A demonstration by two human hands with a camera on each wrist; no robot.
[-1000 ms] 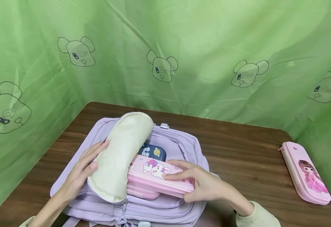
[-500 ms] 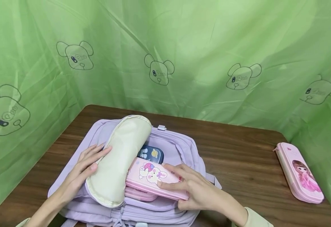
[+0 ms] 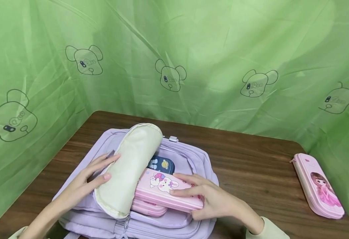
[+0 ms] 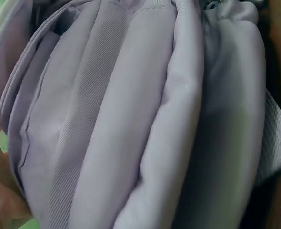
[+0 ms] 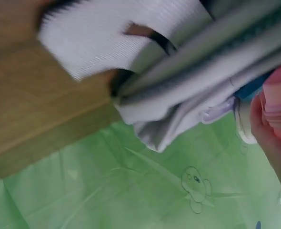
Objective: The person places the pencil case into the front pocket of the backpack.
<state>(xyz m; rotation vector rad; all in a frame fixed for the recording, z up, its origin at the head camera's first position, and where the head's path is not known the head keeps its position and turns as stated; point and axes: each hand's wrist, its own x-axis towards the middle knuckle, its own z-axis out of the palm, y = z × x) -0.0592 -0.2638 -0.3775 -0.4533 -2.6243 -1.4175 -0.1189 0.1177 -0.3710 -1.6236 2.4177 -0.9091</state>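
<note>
A lilac backpack (image 3: 199,152) lies on the table with its front pocket open. My left hand (image 3: 84,181) holds the cream-lined flap (image 3: 133,166) at its left edge, thumb and fingertips over the lining. My right hand (image 3: 213,196) grips a pink pencil case (image 3: 159,187) with a bunny print by its right end, thumb below and fingers on top. The flap covers this case's left end. Inside the pocket, another pink pencil case (image 3: 150,208) lies beneath it, and a navy case (image 3: 163,164) with a planet print sits behind. The right wrist view shows the held case (image 5: 279,93) at its edge.
A pink pencil case (image 3: 319,186) with a doll print lies on the right of the brown wooden table (image 3: 252,156). Green curtains (image 3: 210,43) with bear-face drawings stand behind the table and at its sides.
The bunny pencil case has shifted slightly left under the flap, with my right hand still gripping it. My left hand stays at the flap, its thumb now spread wider. The view has shifted slightly.
</note>
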